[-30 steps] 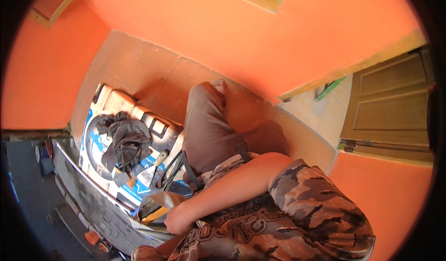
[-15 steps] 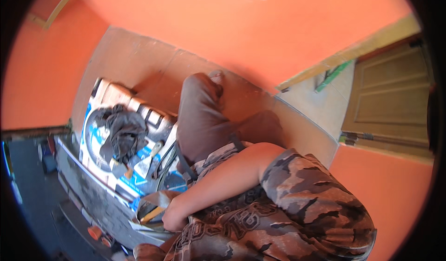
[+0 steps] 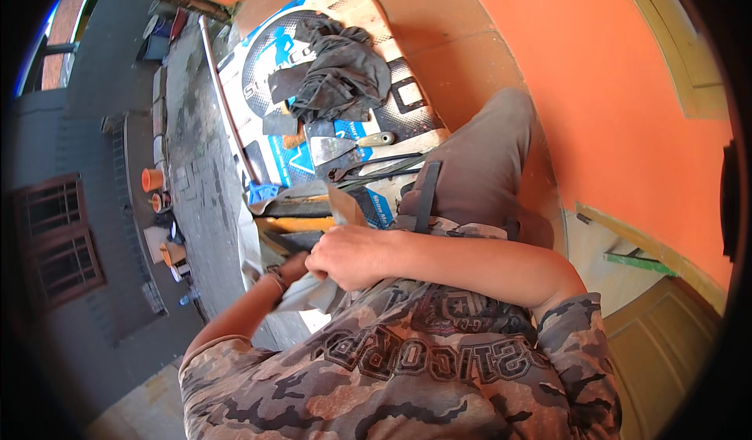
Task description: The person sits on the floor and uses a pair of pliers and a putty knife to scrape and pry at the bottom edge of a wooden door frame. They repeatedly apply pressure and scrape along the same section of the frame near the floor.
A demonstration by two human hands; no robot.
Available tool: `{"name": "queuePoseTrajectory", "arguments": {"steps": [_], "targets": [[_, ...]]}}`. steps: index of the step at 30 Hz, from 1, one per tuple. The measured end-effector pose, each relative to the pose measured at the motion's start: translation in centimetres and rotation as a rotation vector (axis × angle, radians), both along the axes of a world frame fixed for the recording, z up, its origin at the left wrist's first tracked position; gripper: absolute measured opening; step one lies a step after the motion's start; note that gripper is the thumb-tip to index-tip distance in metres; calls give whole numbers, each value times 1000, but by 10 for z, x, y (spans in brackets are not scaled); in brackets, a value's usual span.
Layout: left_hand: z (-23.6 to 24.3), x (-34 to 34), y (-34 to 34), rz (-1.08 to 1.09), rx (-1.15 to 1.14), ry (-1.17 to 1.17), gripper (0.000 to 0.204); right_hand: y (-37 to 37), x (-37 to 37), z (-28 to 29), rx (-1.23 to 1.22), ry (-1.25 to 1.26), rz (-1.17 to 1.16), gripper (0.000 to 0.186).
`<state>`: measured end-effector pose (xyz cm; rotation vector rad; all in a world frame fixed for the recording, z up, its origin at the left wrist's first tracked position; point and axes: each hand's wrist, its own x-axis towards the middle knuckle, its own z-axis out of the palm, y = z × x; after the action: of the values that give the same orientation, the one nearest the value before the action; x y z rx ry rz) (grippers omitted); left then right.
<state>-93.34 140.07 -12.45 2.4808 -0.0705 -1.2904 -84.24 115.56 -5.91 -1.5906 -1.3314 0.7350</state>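
Observation:
My right hand (image 3: 341, 253) is closed at the opening of a grey fabric bag (image 3: 258, 264), on something I cannot make out. My left hand (image 3: 292, 269) is at the same opening, fingers mostly hidden behind my right hand. Inside the bag lie a yellow item (image 3: 296, 224) and dark items. Beyond it, a white-and-blue printed board (image 3: 411, 42) bears a crumpled dark cloth (image 3: 345, 72), a putty knife (image 3: 374, 139), a dark flat tool (image 3: 368, 164) and dark square pieces (image 3: 279, 124).
My bent leg (image 3: 478, 158) rests right of the board, near an orange wall (image 3: 595, 103). A wooden door (image 3: 658, 362) and green rail (image 3: 638, 261) are at lower right. Along the left, a paved yard (image 3: 200, 126) has orange pots (image 3: 152, 179) and buckets (image 3: 155, 40) below a grey wall.
The view has swung left, showing more of the yard and my left forearm. Both hands are now together at the bag's opening, higher in the picture, my right hand more plainly visible.

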Motion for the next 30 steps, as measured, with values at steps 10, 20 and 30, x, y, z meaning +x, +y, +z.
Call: {"name": "queuePoseTrajectory", "arguments": {"steps": [10, 20, 30], "targets": [[97, 128, 22, 696, -600, -662, 11, -19, 92, -83, 126, 270, -726, 11], [103, 186, 9, 1123, -1369, -730, 21, -22, 122, -191, -604, -324, -650, 39], [89, 206, -14, 1191, -1609, -604, 27, -62, 136, -104, -648, -233, -771, 29]]}}
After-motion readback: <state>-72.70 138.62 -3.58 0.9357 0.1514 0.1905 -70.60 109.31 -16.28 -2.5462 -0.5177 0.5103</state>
